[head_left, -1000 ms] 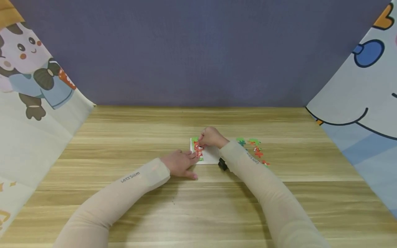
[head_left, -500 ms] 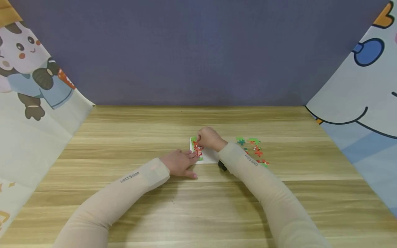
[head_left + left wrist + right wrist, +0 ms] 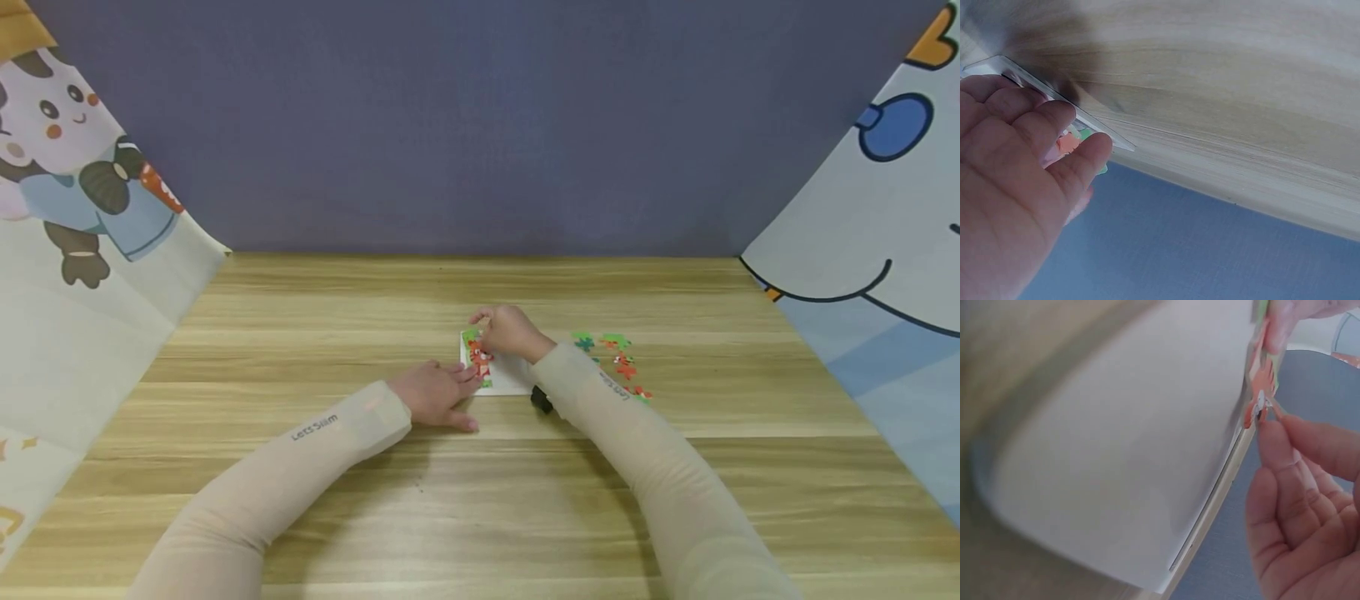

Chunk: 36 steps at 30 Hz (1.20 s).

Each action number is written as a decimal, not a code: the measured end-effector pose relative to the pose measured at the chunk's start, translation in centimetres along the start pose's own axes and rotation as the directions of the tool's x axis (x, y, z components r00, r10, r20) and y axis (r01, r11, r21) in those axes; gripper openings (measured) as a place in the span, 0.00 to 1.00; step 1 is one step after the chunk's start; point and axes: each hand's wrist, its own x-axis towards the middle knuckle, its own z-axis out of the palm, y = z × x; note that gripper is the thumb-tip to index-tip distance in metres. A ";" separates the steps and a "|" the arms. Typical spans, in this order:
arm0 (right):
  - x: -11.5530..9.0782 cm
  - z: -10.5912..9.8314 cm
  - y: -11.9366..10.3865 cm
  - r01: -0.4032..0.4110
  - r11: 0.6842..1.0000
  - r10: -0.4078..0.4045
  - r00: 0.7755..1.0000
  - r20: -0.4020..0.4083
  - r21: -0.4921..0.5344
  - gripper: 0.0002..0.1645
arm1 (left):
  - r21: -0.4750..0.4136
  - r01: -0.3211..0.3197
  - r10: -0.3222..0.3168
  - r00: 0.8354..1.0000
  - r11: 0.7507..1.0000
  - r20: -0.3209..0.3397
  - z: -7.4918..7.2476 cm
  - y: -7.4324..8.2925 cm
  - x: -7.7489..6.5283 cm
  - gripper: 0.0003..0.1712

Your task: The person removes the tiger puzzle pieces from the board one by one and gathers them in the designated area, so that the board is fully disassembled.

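A white puzzle board lies on the table, with joined jigsaw pieces showing an orange animal on green along its left side. My left hand rests fingers outstretched on the board's left edge and the lower pieces; in the left wrist view the fingers partly cover them. My right hand is over the upper part of the joined pieces. In the right wrist view, its thumb and a finger pinch the edge of an orange jigsaw piece. The hand hides part of the board in the head view.
Several loose jigsaw pieces, green, orange and teal, lie right of the board, partly behind the right sleeve. A small black object sits at the right cuff. A dark blue-grey backdrop stands behind the wooden table.
My right hand shifted slightly left, then back right, and one of its fingers now lifts away from the others. The left hand stays in place.
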 end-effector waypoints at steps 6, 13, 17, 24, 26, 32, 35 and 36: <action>0.1 0.0 0.2 0.007 1.000 -0.007 1.000 0.009 0.016 0.23 | 0.006 0.000 0.000 1.000 1.000 -0.001 0.1 -0.1 0.2 0.45; 0.1 0.0 0.1 0.039 0.999 -0.039 0.999 -0.016 -0.007 0.22 | 0.007 0.013 -0.013 1.000 1.000 0.005 0.1 0.0 0.3 0.45; 0.0 -0.1 0.0 0.029 0.999 -0.028 0.999 -0.021 0.043 0.22 | 0.005 0.024 -0.024 1.000 1.000 0.016 0.0 0.0 0.4 0.45; -0.1 -0.4 0.0 0.004 0.993 -0.001 1.000 -0.028 0.118 0.22 | -0.013 0.027 -0.026 0.999 1.000 0.025 -0.1 0.0 0.4 0.45; -0.3 -0.6 0.2 -0.001 0.993 0.004 1.000 -0.025 0.120 0.22 | -0.014 0.025 -0.024 0.999 1.000 0.021 -0.1 0.0 0.4 0.45; -0.8 -1.4 1.2 -0.010 0.987 0.010 1.000 -0.004 0.158 0.24 | -0.002 0.021 -0.021 1.000 1.000 0.018 -0.1 0.0 0.4 0.45; -1.0 -1.9 2.2 -0.008 0.987 0.009 1.000 -0.005 0.157 0.24 | -0.002 0.025 -0.024 1.000 1.000 0.019 -0.1 0.0 0.4 0.45; -1.1 -2.0 2.5 -0.007 0.988 0.008 1.000 -0.006 0.155 0.24 | -0.001 0.027 -0.027 0.999 1.000 0.022 -0.1 0.0 0.4 0.45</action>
